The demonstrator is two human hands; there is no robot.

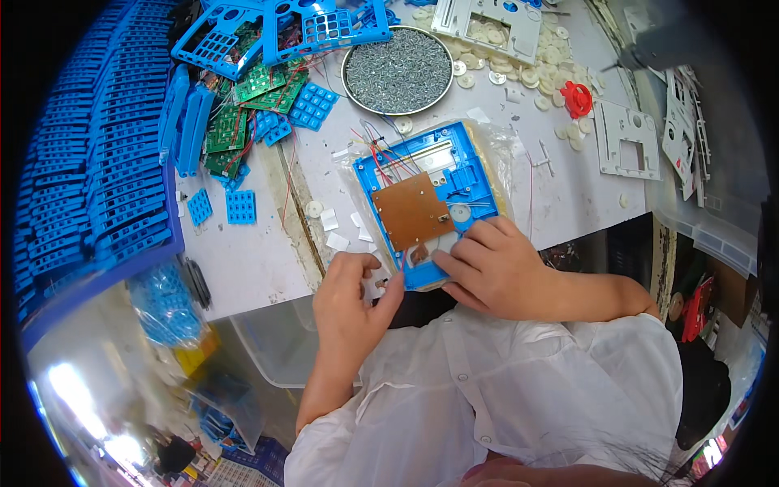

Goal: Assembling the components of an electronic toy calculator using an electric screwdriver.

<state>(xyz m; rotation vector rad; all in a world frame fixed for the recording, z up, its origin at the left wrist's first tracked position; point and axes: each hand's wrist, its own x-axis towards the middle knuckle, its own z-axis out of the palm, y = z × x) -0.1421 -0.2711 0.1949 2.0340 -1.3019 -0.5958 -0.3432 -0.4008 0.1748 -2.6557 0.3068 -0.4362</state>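
A blue plastic housing (479,188) lies open-side up on a clear plastic bag (507,146) in front of me. A brown circuit board (410,213) with wires sits tilted in it, covering part of the inside. Below the board shows a small copper-brown piece (419,254). My left hand (349,302) is at the housing's lower left corner, thumb near its edge, thumb and forefinger apart. A small dark bit between them is too small to name. My right hand (505,274) grips the housing's lower right edge, its bent fingers reaching over the rim.
A round metal dish of screws (398,71) stands behind. Green circuit boards (227,130), blue keypads (314,105) and blue housings (324,28) lie left of it. Stacked blue parts (105,162) fill a bin. White discs (531,75), a red ring (577,99) and white panels (626,138) lie right.
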